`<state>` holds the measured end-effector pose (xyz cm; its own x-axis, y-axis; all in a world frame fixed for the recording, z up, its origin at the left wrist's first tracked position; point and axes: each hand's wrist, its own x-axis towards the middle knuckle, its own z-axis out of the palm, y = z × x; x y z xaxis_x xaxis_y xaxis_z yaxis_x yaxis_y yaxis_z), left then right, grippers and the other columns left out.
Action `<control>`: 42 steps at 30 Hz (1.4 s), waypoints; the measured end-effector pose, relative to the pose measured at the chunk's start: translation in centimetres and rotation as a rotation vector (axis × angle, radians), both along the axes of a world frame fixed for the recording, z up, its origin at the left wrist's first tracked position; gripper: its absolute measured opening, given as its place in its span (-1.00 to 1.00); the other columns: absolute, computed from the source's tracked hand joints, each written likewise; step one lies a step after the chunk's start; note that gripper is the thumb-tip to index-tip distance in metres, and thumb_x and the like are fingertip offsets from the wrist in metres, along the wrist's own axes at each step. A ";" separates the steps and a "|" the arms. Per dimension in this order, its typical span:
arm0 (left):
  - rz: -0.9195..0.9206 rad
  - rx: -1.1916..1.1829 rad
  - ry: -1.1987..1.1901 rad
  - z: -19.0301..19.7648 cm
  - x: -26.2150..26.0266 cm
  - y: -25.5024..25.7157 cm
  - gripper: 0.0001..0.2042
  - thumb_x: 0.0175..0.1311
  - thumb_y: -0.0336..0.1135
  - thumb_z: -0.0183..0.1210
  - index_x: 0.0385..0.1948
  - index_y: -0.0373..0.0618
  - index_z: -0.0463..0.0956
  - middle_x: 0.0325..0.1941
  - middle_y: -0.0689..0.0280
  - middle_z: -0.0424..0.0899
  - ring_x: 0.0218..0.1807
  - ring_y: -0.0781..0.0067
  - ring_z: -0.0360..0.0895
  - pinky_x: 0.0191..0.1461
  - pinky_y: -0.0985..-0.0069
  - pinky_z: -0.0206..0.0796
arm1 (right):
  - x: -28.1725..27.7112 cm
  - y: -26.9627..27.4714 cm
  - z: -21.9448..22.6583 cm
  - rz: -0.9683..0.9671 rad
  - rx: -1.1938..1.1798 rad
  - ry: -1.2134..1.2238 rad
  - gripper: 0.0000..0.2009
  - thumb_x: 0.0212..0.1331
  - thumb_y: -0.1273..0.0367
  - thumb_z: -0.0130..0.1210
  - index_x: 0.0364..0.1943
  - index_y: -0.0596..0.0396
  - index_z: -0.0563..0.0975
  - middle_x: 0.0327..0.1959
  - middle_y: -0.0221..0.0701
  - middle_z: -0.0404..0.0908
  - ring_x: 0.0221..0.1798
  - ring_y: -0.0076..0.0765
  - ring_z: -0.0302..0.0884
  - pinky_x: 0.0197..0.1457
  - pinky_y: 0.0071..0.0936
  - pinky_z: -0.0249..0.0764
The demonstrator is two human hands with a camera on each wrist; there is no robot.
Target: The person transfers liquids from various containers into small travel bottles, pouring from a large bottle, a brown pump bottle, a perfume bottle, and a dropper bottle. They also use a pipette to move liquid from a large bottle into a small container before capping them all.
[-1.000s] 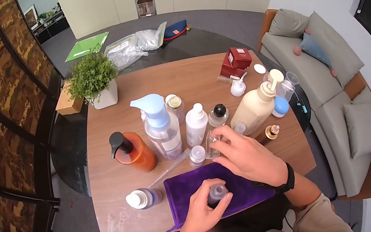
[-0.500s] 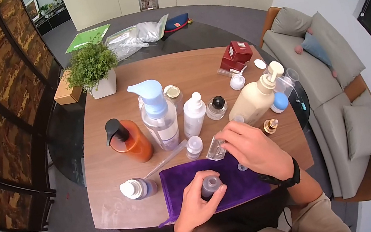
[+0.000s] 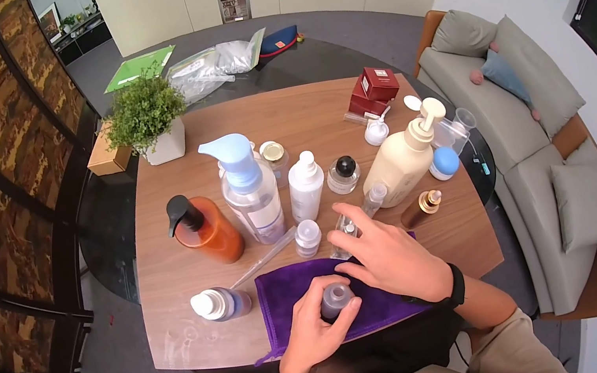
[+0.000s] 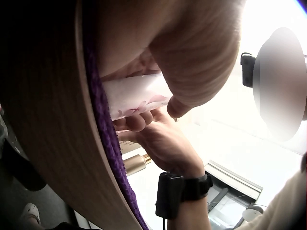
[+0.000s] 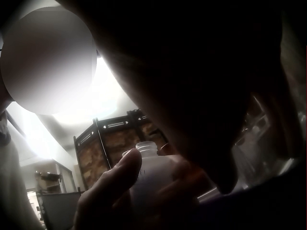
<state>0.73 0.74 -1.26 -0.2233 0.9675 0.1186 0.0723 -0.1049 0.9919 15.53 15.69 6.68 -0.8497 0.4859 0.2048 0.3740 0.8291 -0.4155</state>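
Note:
My left hand (image 3: pixel 313 339) grips a small translucent bottle (image 3: pixel 336 300) with an open neck, over a purple cloth bag (image 3: pixel 275 294). Pink flowers printed on this bottle (image 4: pixel 139 106) show in the left wrist view; its bare threaded neck (image 5: pixel 146 147) shows in the right wrist view. My right hand (image 3: pixel 395 261) reaches over the cloth's far edge, fingers spread at a small clear glass bottle (image 3: pixel 343 224), partly hidden behind them. A small white-capped bottle (image 3: pixel 307 237) stands just left of the glass one. A clear tube-like piece (image 3: pixel 375 198) is beyond the right hand.
An orange pump bottle (image 3: pixel 209 234), a blue-topped pump bottle (image 3: pixel 253 202), a white bottle (image 3: pixel 307 189) and a cream pump bottle (image 3: pixel 400 162) stand behind. Nearer are a white-capped bottle (image 3: pixel 222 304) at left and a brown gold-collared bottle (image 3: pixel 421 209) at right. Red boxes (image 3: pixel 374 92) sit farther back.
The right hand moved the glass bottle slightly toward the cloth, then back a little; its fingers have now spread apart. The left hand keeps its hold on the translucent bottle.

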 end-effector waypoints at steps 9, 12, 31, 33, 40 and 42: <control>0.041 0.062 0.020 -0.3 0.0 -0.4 -0.69 0.44 -0.48 0.43 0.12 -0.22 0.57 -0.13 0.28 0.77 -0.08 0.49 0.70 0.08 0.44 0.56 | 1.6 -0.4 1.5 0.019 -0.193 0.013 -0.45 0.24 0.52 0.46 0.30 0.19 0.49 0.45 -0.01 0.44 0.25 0.34 0.68 0.22 0.05 0.67; 0.079 0.064 0.000 -0.5 -0.1 -0.2 -0.66 0.40 -0.50 0.47 0.13 -0.23 0.57 -0.10 0.29 0.75 -0.07 0.49 0.69 0.09 0.44 0.55 | 2.7 -0.7 2.2 0.186 -0.253 -0.084 -0.26 0.17 0.49 0.49 0.46 0.28 0.42 0.41 -0.06 0.51 0.41 0.27 0.56 0.40 0.01 0.57; 0.069 0.091 0.050 0.3 -0.2 0.5 -0.66 0.46 -0.47 0.45 0.15 -0.24 0.53 0.21 0.01 0.83 0.33 0.07 0.80 0.33 0.24 0.61 | 5.3 -1.8 -0.4 0.190 -0.792 0.438 0.02 0.10 0.50 0.67 0.68 0.13 0.29 0.52 -0.22 0.36 0.56 -0.10 0.50 0.57 -0.02 0.59; 0.034 0.115 -0.051 -0.4 -0.1 0.9 -0.68 0.47 -0.49 0.42 0.14 -0.24 0.52 0.27 -0.03 0.82 0.50 -0.07 0.69 0.46 0.16 0.56 | 4.9 -3.3 -0.8 0.134 -1.408 0.694 0.07 0.09 0.38 0.72 0.70 0.16 0.27 0.47 -0.13 0.39 0.57 0.09 0.53 0.36 0.00 0.79; 0.014 0.131 -0.052 -0.3 -0.1 0.8 -0.68 0.48 -0.48 0.42 0.14 -0.22 0.52 0.24 -0.02 0.82 0.48 -0.05 0.71 0.42 0.15 0.58 | 6.5 -1.8 -3.3 0.332 -1.610 0.581 0.12 0.06 0.53 0.67 0.72 0.12 0.17 0.60 -0.22 0.34 0.50 -0.09 0.58 0.38 -0.06 0.79; 0.014 0.122 -0.065 0.0 -0.1 0.6 -0.68 0.48 -0.48 0.43 0.13 -0.22 0.52 0.22 -0.01 0.83 0.42 -0.01 0.75 0.39 0.18 0.59 | 6.3 -1.9 -3.7 0.302 -1.663 0.627 0.11 -0.01 0.40 0.74 0.66 0.09 0.24 0.62 -0.20 0.39 0.46 -0.18 0.59 0.24 -0.17 0.79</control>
<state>0.64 1.35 -1.27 -0.2478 0.9434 0.2204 0.0106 -0.2248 0.9743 21.82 13.81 2.99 -0.9346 0.3557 0.0079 -0.2187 -0.5567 -0.8014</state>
